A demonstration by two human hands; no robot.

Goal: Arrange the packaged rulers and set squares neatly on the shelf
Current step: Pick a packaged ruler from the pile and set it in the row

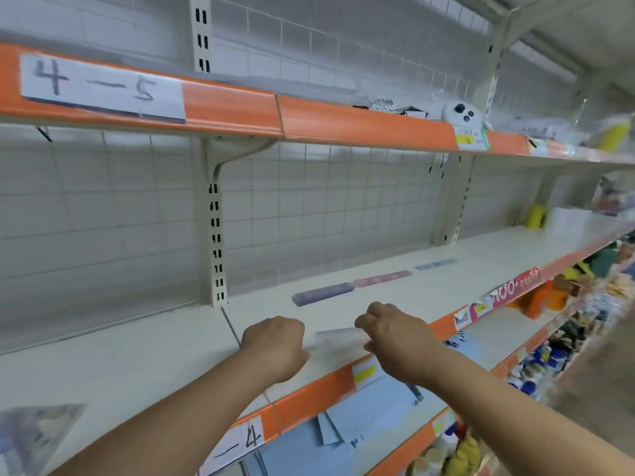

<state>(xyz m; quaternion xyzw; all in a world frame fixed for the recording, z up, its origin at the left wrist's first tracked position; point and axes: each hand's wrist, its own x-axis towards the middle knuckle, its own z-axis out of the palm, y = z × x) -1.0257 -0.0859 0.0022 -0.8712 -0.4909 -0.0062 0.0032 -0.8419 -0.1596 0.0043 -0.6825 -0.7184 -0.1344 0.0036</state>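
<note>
A pale, clear packaged ruler (338,338) lies near the front of the white shelf (165,352), blurred by motion. My left hand (275,345) holds its left end with curled fingers. My right hand (395,334) pinches its right end. Further back on the same shelf, three packaged rulers lie end to end in a line: a purple ruler (323,293), a pink ruler (381,279) and a blue ruler (435,264). A packaged set square (34,438) lies flat at the shelf's near left corner.
The shelf's orange front strip (309,396) carries price tags and a handwritten label. The shelf above (360,125) holds a white device (462,115) and cords. Blue sheets (371,410) lie on the shelf below. Packed goods crowd the lower right shelves, and a yellow item (536,216) stands far right.
</note>
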